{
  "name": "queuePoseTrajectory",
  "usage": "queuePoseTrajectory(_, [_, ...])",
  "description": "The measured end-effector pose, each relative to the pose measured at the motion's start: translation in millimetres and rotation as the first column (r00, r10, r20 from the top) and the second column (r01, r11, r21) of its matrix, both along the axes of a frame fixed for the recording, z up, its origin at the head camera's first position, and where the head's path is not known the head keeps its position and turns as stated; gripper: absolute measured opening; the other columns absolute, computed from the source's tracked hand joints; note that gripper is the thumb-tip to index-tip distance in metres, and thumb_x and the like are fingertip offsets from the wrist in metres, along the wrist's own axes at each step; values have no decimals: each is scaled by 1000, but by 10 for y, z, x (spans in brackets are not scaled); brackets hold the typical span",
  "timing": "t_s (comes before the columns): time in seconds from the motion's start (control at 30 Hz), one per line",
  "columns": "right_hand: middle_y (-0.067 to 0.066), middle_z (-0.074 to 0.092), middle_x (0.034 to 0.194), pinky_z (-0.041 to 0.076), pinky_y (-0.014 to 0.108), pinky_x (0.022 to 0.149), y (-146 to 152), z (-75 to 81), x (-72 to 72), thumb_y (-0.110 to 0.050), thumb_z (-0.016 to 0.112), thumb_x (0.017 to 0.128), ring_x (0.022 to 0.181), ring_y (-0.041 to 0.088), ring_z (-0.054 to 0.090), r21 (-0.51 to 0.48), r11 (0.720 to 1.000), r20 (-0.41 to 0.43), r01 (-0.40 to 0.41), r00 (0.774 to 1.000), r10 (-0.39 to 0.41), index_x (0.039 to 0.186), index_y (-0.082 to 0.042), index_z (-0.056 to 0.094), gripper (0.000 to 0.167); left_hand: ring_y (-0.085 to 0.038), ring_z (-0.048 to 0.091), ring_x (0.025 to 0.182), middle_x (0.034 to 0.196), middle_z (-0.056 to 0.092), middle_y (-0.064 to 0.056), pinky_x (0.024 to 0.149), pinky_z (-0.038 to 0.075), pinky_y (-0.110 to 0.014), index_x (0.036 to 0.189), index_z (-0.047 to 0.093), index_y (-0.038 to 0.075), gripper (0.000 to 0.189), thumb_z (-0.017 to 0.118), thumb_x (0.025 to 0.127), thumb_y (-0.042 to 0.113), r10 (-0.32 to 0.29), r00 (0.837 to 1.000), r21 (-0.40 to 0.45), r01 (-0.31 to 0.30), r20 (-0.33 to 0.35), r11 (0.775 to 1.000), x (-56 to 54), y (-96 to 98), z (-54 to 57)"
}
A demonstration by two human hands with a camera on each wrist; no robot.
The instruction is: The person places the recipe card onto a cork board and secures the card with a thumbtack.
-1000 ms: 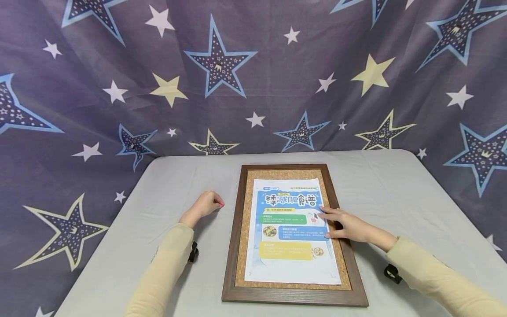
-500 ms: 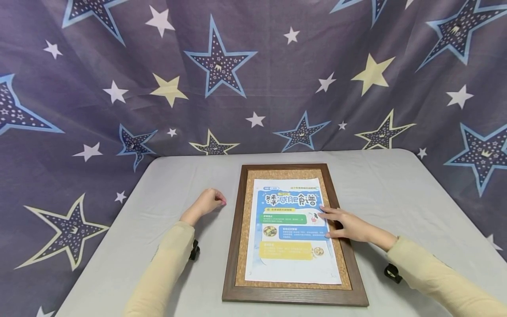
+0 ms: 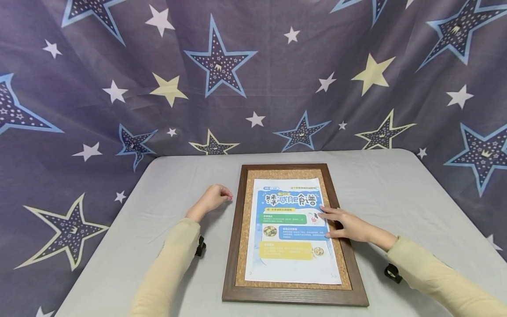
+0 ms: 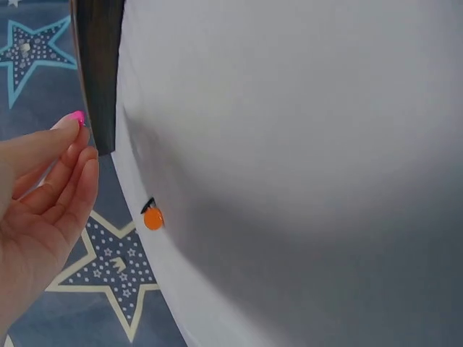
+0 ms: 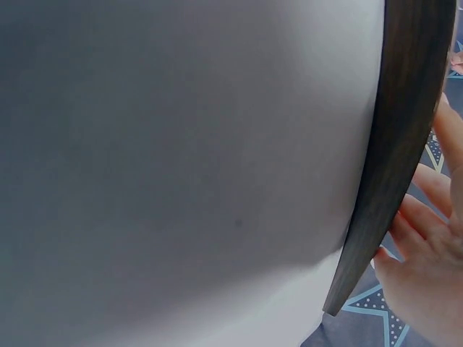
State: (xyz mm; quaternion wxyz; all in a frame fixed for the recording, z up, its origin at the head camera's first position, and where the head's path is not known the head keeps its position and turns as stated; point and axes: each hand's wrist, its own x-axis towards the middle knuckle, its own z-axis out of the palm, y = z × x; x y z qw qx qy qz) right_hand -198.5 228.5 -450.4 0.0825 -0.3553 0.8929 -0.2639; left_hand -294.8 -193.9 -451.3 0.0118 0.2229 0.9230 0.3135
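A framed corkboard [image 3: 296,296] lies flat on the grey cloth, bearing a printed paper sheet [image 3: 293,270] with blue, green and yellow blocks. Just left of the frame, my left hand [image 3: 211,199] pinches a small pink pushpin [image 4: 78,116] between thumb and fingertips. Only the pin's head shows in the left wrist view. My right hand [image 3: 350,225] reaches over the frame's right side, its fingers spread and its fingertips resting on the sheet's right edge. In the right wrist view the frame [image 5: 398,116] hides part of those fingers.
A small orange round object [image 4: 153,218] with a dark tip lies on the cloth in the left wrist view. Behind the grey table [image 3: 186,176] hangs a dark star-patterned curtain [image 3: 269,70]. Black wrist cameras [image 3: 201,245] sit under both sleeves.
My left hand has moved slightly right and away from me, closer to the frame, with the pink pushpin in its fingers. The right hand, sheet and board have stayed put.
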Motion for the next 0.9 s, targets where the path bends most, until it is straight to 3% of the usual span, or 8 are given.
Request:
queuePoseTrajectory(0.13, [27,31,135,33,56,91,-2,2,2,-27,65,79,120,47,30,2,1000,-2,6,1000,-6,126,5,45,60,-10,58,67,74,66,2,61,45,-22,78,69,13,10,64,81,20,-79,994,53,83,-76,995,-461,-178,-584])
queuePoseTrajectory(0.2, [27,32,135,33,56,91,-3,4,3,-27,65,79,120,47,30,2,1000,-2,7,1000,-7,125,5,45,60,-10,57,64,72,65,3,58,44,-21,76,69,13,12,66,80,24,-83,994,69,88,-73,994,-622,-212,-748])
queuePoseTrajectory(0.3, [27,32,135,33,56,91,-2,2,3,-28,65,79,120,46,30,4,1000,-3,7,1000,-7,125,4,45,60,-13,58,66,73,66,-2,62,46,-24,77,68,7,10,65,80,15,-58,997,58,60,-48,996,-392,-57,-438])
queuePoseTrajectory(0.4, [26,32,135,32,56,91,-1,-2,1,-28,64,79,120,46,30,2,1000,-8,5,1000,-5,125,4,45,59,-19,60,72,77,66,-11,68,47,-29,80,67,-3,7,61,80,2,-13,1000,18,13,1,1000,-64,149,12])
queuePoseTrajectory(0.5, [28,32,134,33,56,90,5,-1,2,-28,64,80,119,47,31,-7,1000,-26,-3,1000,3,125,5,46,59,-20,60,75,80,66,-14,71,47,-28,83,65,-7,8,58,80,-4,-1,1000,7,1,-8,1000,65,257,185])
queuePoseTrajectory(0.73, [28,32,134,33,55,90,4,3,1,-28,64,79,119,47,31,-11,1000,-27,-4,1000,4,125,5,46,59,-22,60,79,82,66,-12,76,47,-32,82,67,-2,9,61,81,4,40,998,-2,-40,50,999,8,381,210])
queuePoseTrajectory(0.83, [27,31,135,32,55,92,4,0,-4,-28,64,79,120,46,30,-5,1000,-10,-1,1000,1,125,5,45,59,-22,60,82,83,67,-8,79,46,-34,83,68,3,9,60,83,7,17,999,12,-17,45,1000,-57,419,163])
queuePoseTrajectory(0.9, [27,31,135,32,55,92,3,-1,-5,-28,64,79,120,46,30,-1,1000,-6,-2,1000,2,125,5,45,60,-17,60,78,79,67,-3,75,46,-31,80,69,9,9,61,83,12,-23,1000,37,23,3,999,-270,368,-103])
